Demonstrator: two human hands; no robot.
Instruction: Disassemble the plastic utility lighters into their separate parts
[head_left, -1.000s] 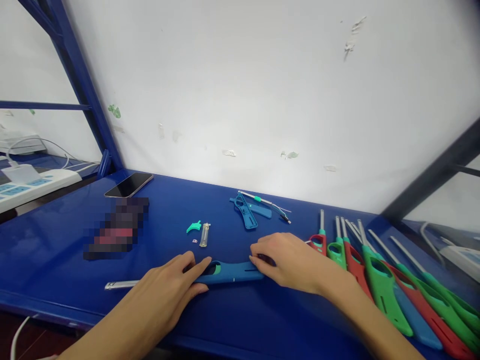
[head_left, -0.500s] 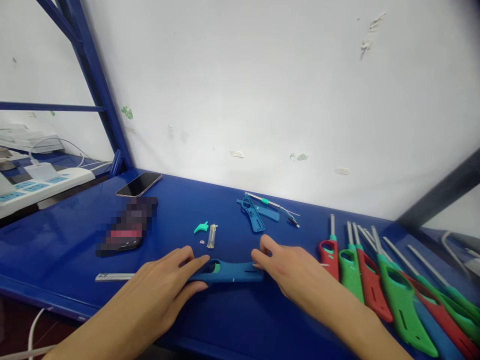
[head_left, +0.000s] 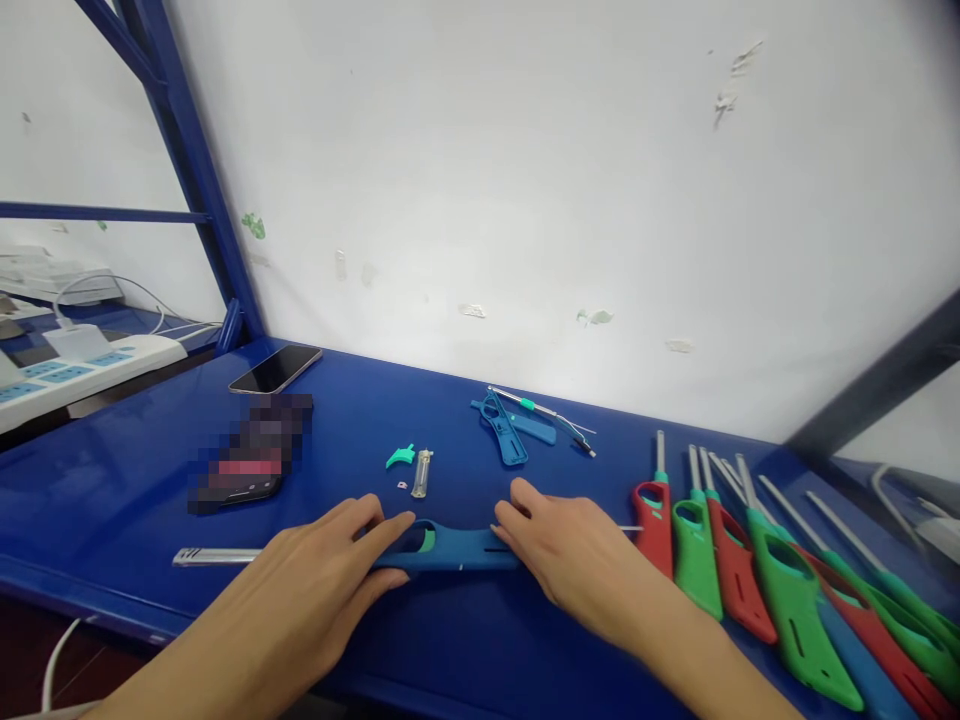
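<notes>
A blue long-nosed gas lighter (head_left: 457, 549) lies sideways on the blue table, its metal tube (head_left: 217, 556) pointing left. My left hand (head_left: 341, 560) is closed around its trigger end, thumb on the near side and index finger on the far side. At the handle's slotted end, my right hand (head_left: 544, 535) has its fingers curled in a pinch. A thin metal rod (head_left: 630, 528) sticks out beyond that hand; its other end is hidden by the fingers. Just behind the lighter are a green trigger (head_left: 400, 457), a clear fuel tank (head_left: 422, 474) and a tiny pale piece (head_left: 403, 485).
Opened blue shell halves (head_left: 504, 430) and a metal tube with wires (head_left: 540, 407) lie near the wall. Several red, green and blue lighters (head_left: 750, 580) crowd the right. A phone (head_left: 276, 369), a blurred dark item (head_left: 255, 450) and a power strip (head_left: 90, 370) are left.
The blue lighter has slid slightly left, with both hands moving along. More of the thin rod shows to the right of my right hand. The view has shifted a little.
</notes>
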